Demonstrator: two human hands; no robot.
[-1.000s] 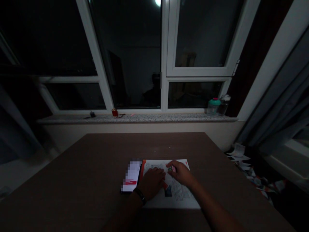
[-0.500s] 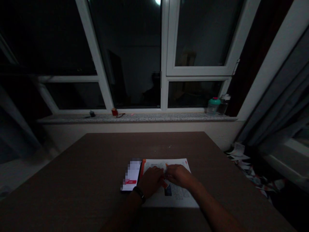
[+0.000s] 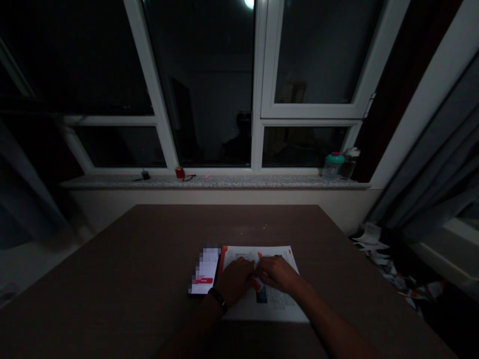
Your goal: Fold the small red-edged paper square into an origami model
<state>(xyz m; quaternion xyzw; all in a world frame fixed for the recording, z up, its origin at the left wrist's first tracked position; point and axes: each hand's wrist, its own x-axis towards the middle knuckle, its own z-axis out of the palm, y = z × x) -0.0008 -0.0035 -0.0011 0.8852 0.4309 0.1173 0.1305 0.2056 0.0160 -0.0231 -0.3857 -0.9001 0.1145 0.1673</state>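
Both hands are together over a printed booklet (image 3: pixel 284 311) lying on the brown table. My left hand (image 3: pixel 236 278), with a dark band on its wrist, has its fingers curled in around a small orange-red and white piece (image 3: pixel 257 285). Against it, my right hand (image 3: pixel 279 272) pinches the same small piece, whose orange tip (image 3: pixel 259 255) shows above the fingers. The fingers cover most of this piece, and its kind cannot be made out. A phone (image 3: pixel 205 271) with a lit screen lies left of the booklet, beside my left hand.
The table (image 3: pixel 149 249) reaches toward a granite windowsill (image 3: pixel 239 182). On the sill stand a teal-lidded bottle (image 3: pixel 333 165), a clear bottle (image 3: pixel 350 162), a small red object (image 3: pixel 180 172) and a small dark bottle (image 3: pixel 145 174). Papers (image 3: pixel 392 274) are piled beyond the table's right edge.
The view has shifted slightly. My hands stay over the booklet with nearly the same grip; the orange tip and the red-white part between the fingers show a little more.
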